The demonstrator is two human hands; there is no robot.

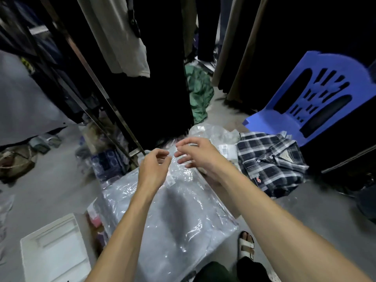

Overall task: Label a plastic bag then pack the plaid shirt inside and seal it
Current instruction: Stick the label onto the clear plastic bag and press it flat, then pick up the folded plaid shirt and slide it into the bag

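A clear plastic bag [175,212] lies spread over a stack of packed items in front of me. A small white label [170,180] sits on it near its far end. My left hand [154,165] hovers over that far end with fingers curled and thumb and forefinger pinched near a thin strip, too small to make out. My right hand [195,153] hangs just beside it, fingers spread, holding nothing. The folded dark blue and white plaid shirt [270,161] lies on the floor to the right, apart from both hands.
A blue plastic chair [317,94] stands behind the shirt. Loose bags and barcode tags [225,148] lie between shirt and bag. A white tray [55,249] sits at lower left. Dark garments hang on racks [114,106] ahead. My sandalled foot [247,244] is at lower right.
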